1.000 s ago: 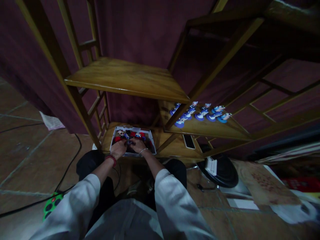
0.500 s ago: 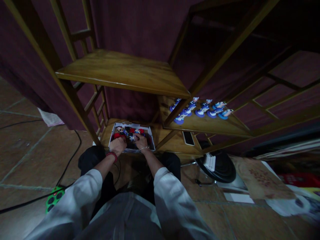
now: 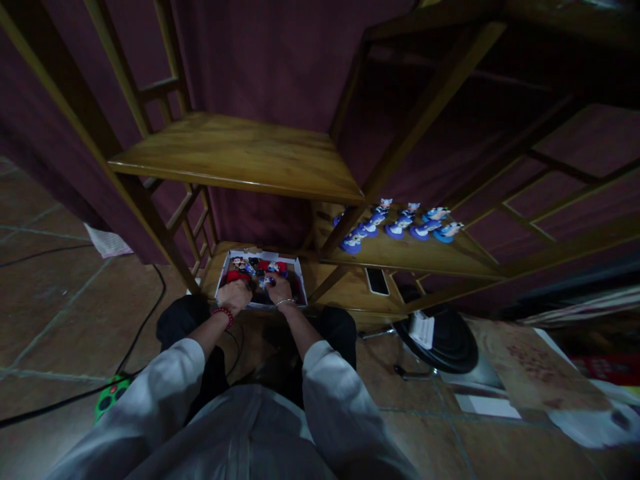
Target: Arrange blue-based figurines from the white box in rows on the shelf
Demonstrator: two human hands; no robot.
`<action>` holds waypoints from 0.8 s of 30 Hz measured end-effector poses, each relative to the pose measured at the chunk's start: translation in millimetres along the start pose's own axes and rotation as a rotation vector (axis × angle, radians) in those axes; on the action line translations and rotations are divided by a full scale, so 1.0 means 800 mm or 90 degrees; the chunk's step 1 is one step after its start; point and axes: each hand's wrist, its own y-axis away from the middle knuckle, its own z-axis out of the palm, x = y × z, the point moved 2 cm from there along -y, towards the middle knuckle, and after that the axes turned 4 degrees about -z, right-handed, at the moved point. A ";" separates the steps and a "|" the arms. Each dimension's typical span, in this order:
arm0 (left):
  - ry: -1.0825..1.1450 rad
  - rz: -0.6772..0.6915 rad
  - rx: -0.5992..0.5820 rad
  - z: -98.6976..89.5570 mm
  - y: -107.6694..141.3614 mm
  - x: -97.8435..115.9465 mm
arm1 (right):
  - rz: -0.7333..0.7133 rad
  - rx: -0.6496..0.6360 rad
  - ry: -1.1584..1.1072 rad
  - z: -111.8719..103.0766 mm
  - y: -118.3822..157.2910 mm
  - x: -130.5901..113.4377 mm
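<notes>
A shallow white cardboard box (image 3: 301, 281) on the lowest shelf holds several small figurines (image 3: 249, 267), some with red parts. My left hand (image 3: 234, 294), with a red bead bracelet at the wrist, reaches over the box's near left side. Its fingers are curled in beside something red, and what they grip is hidden. Across from it, my right hand (image 3: 280, 291) closes its fingertips on a small white-and-blue figurine (image 3: 265, 282) inside the box. A thin bracelet circles that wrist. The two hands are apart.
Several blue-and-purple figurines (image 3: 399, 225) stand in rows on the middle shelf (image 3: 440, 259) to the right. A phone (image 3: 377, 281) lies on the lowest shelf. Wooden posts and an upper shelf (image 3: 240, 150) frame the space. A black round stool (image 3: 443, 340) stands right; cables cross the floor left.
The view has shifted slightly. Both hands stay over the box, with only small finger movement; the right hand keeps the white-and-blue figurine.
</notes>
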 end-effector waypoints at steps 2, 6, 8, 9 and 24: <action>-0.004 0.001 0.003 -0.001 0.002 0.000 | 0.014 -0.013 0.054 0.003 0.000 0.000; -0.001 0.000 -0.010 -0.001 -0.001 0.000 | 0.028 -0.040 0.130 0.008 0.001 -0.003; 0.009 -0.009 -0.038 0.001 -0.007 -0.002 | 0.021 -0.058 0.141 0.009 0.001 -0.006; 0.017 -0.016 -0.050 0.002 -0.010 -0.003 | 0.018 -0.065 0.144 0.009 0.001 -0.007; 0.162 0.057 0.003 0.005 -0.054 0.016 | -0.009 -0.048 0.173 0.006 0.003 -0.008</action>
